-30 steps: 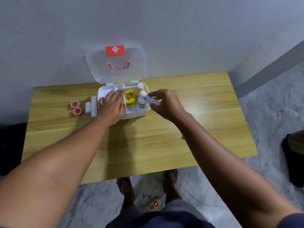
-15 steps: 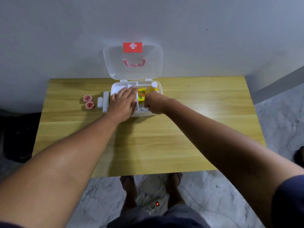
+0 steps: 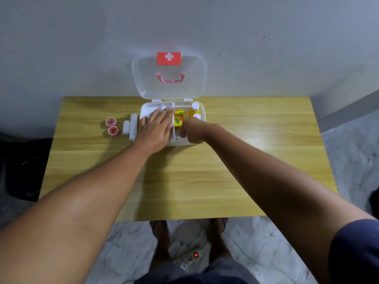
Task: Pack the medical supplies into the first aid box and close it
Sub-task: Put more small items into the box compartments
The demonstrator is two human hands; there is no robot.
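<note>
Worktop [image 3: 184, 181]: bare wood nearest me.
My right hand [image 3: 191, 130]: curled down into the box's front right part; what it grips, I cannot tell.
My left hand [image 3: 156, 128]: spread flat, pressing the box's left side.
First aid box [image 3: 202, 111]: toward the far edge, lid [image 3: 169, 78] upright against the wall.
Inside: yellow packet [image 3: 179, 117], 2 white-capped bottles [image 3: 194, 108].
Left of box: 2 white rolls [image 3: 131, 126], 2 red tape rolls [image 3: 111, 126].

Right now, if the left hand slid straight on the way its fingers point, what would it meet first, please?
Probably the box's back wall below the open lid; the left hand lies flat over the left compartment, fingers pointing toward the wall, though depth is unclear.
</note>
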